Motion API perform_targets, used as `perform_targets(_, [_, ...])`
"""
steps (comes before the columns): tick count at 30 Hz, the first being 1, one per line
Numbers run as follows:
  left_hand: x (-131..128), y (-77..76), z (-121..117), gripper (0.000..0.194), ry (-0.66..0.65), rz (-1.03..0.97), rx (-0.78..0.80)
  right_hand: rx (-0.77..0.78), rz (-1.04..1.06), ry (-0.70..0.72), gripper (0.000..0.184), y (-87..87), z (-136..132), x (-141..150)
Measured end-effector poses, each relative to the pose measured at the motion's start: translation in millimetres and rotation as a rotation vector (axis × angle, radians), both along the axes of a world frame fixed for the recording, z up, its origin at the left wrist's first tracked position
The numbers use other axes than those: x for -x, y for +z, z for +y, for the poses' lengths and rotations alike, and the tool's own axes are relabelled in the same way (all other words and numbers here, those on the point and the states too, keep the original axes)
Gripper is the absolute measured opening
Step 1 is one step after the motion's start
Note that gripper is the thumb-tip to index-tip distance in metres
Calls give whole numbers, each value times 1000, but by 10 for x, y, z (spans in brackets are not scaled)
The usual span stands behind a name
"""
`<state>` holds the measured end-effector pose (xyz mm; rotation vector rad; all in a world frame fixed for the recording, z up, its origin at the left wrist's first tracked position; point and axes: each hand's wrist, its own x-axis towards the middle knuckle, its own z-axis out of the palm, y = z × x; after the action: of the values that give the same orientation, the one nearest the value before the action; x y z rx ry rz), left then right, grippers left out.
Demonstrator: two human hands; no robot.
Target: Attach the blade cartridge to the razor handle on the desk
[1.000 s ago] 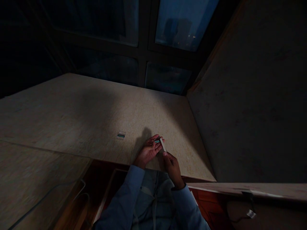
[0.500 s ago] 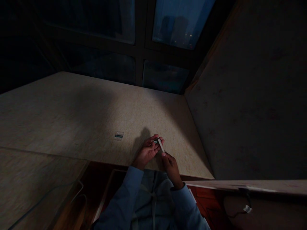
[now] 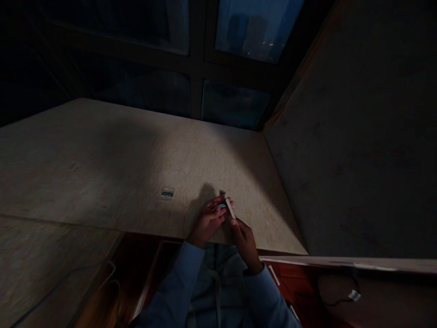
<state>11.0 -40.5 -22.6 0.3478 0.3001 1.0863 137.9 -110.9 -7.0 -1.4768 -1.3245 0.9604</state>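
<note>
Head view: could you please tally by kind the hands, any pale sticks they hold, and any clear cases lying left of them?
Hands (left hand, right hand): 2
Pale stick, in the right hand: 1
Clear case, on the tabletop: 1
Total: 4

text: none readable | white tag point(image 3: 354, 295) on dark cable point(image 3: 338, 301): too small to read
</note>
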Motion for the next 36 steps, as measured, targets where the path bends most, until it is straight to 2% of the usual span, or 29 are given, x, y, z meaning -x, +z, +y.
perform_targets(3, [-10,0,-10,33,-25,2,-1,24,9,93,47,12,10,-33])
perform_targets(6, [-3,-1,-4,36,-19,3,6,33,14,120,48,32,37,-43])
perform_targets(13, [14,3,18,36,7,-4,47,50,58,-19,50,27,51,7])
perform_targets(17, [7,11,21,34,34,10,65,38,68,-53,50,1,26,11])
perform_targets(21, [-1,21,18,34,58,7,46,39,61,12,49,11,14,-18])
perform_targets(25, [-13,15,2,36,16,38,28,41,23,112,47,63,24,-31])
perform_targets(27, [-19,6,-5,36,0,47,27,42,28,103,47,74,34,-25])
perform_targets(32, [-16,-8,3,40,20,60,39,38,68,-41,50,33,39,-10])
perform_targets(34, [-15,-7,5,42,13,72,36,54,74,-17,50,29,28,-15])
perform_targets(36, [-18,-2,3,40,12,78,31,70,64,68,50,46,16,-26])
